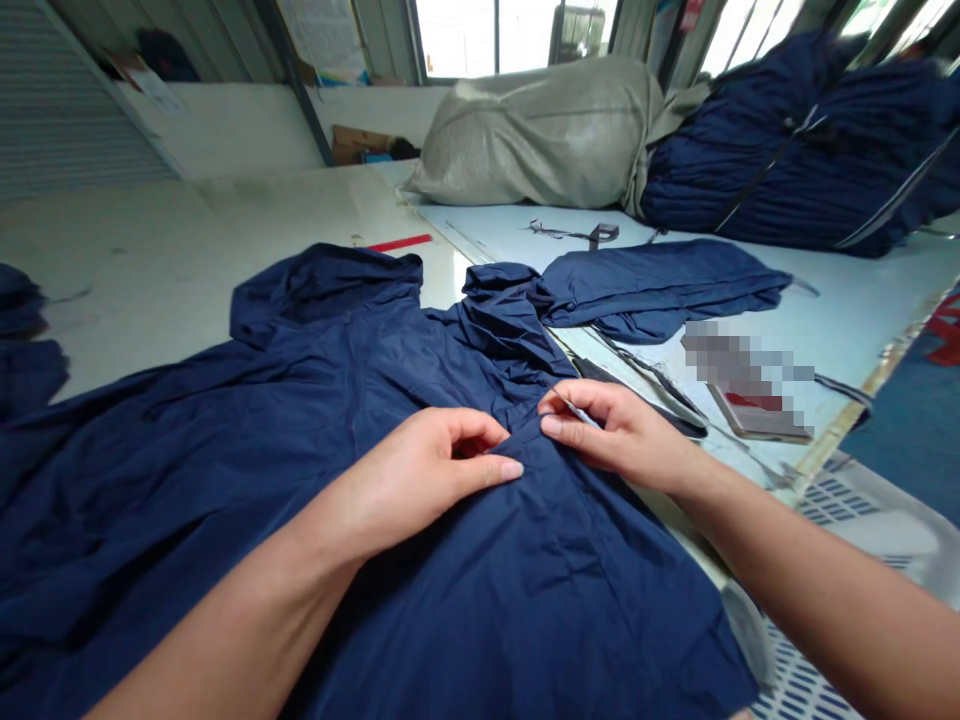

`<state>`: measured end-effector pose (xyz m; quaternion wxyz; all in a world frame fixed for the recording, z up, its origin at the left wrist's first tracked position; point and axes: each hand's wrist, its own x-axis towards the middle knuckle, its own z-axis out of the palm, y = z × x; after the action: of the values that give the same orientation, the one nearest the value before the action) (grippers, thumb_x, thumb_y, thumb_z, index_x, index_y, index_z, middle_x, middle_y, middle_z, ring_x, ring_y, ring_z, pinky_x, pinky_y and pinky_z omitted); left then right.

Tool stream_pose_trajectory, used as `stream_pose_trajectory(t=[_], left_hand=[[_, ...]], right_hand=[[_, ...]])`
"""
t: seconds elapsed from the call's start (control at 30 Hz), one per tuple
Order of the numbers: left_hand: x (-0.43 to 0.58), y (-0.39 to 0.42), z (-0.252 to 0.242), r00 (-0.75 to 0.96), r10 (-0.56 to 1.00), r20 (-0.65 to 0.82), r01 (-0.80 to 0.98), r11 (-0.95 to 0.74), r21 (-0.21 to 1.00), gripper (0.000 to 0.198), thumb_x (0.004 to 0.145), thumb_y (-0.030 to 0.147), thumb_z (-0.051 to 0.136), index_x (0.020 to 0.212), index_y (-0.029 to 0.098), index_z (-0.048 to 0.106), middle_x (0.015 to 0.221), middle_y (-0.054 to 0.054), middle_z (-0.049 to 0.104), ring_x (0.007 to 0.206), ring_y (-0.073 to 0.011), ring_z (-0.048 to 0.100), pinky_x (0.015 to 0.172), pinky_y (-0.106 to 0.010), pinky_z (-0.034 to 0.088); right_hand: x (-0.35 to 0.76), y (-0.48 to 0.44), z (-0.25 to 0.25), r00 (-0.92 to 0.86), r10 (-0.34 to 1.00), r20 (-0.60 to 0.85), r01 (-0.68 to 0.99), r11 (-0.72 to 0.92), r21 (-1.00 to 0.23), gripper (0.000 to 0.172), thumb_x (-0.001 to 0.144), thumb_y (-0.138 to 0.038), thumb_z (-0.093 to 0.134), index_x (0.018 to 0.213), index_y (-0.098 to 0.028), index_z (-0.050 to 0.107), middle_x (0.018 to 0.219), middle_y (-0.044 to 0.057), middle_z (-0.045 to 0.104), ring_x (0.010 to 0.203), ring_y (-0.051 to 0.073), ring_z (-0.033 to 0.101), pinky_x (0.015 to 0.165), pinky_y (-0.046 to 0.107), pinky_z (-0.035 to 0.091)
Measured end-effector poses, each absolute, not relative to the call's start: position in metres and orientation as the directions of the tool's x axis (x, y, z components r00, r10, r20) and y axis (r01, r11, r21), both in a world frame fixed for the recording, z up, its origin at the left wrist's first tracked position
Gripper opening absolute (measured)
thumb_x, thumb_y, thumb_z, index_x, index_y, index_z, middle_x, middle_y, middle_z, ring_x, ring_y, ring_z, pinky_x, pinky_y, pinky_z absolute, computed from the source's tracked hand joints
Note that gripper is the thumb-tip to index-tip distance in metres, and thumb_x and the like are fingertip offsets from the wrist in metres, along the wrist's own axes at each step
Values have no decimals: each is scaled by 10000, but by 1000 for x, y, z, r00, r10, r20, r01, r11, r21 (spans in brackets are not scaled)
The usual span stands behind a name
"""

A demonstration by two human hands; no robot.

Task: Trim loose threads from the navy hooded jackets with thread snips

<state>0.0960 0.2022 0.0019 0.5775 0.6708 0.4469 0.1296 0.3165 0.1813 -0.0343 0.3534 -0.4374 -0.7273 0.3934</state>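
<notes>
A navy hooded jacket (450,560) lies spread over the table, its hood at the far end and creased cloth around my hands. My left hand (420,465) pinches a fold of the jacket between thumb and fingers. Just to its right, my right hand (619,425) grips the same fold at its edge. A thin, pointed, metallic-looking tool (576,408) also sticks out between the thumb and fingers of that hand. Its exact kind is too small to make out.
Another folded navy garment (667,285) lies beyond my right hand, near a blurred-out flat object (757,400) and dark straps (652,375). A stuffed grey sack (540,135) and a tied navy bundle (795,160) stand behind. A white plastic basket (892,530) is below the table edge.
</notes>
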Motion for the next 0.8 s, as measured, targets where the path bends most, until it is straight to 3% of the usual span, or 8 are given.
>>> stream_pose_trajectory(t=[0.1,0.17,0.23,0.33,0.5,0.8], left_hand=[[95,203,-1,558,722,-410,358,237,903,201,711,312,781,852,182,720,811,1,728,736,-166,645,700,-274,497],[93,204,-2,552,706,-442,312,317,896,223,687,288,804,868,185,726,824,0,736,744,-160,651,717,-268,499],[92,205,-3,548,699,-461,292,356,888,238,669,284,819,866,183,732,823,-2,738,741,-153,649,721,-259,492],[92,206,-4,526,714,-462,288,362,887,253,656,299,836,854,178,736,812,1,734,737,-137,634,722,-238,474],[93,205,-5,520,731,-442,296,331,896,268,650,369,848,787,169,733,756,25,698,686,-98,572,676,-200,432],[94,206,-13,526,726,-443,282,343,896,253,662,361,831,773,154,737,738,14,694,678,-101,570,667,-196,433]], right_hand=[[317,181,-36,-283,933,222,345,315,-884,179,890,-349,653,953,-182,642,778,-10,560,714,127,505,701,247,420],[318,179,-36,-195,939,282,319,333,-887,273,844,-360,715,1041,-186,641,757,-21,555,673,121,504,676,246,434],[320,177,-35,-154,919,364,293,394,-871,249,820,-351,747,976,-187,644,757,-15,584,672,123,534,666,245,451],[321,172,-34,-238,856,459,279,512,-812,141,832,-290,743,835,-184,650,772,14,659,679,127,590,636,239,466],[314,170,-36,-423,716,555,316,691,-650,98,815,-201,761,896,-180,709,789,38,716,691,128,628,643,238,484],[306,174,-45,-408,688,600,376,726,-577,90,838,-126,681,911,-169,709,789,49,715,704,134,646,643,231,490]])
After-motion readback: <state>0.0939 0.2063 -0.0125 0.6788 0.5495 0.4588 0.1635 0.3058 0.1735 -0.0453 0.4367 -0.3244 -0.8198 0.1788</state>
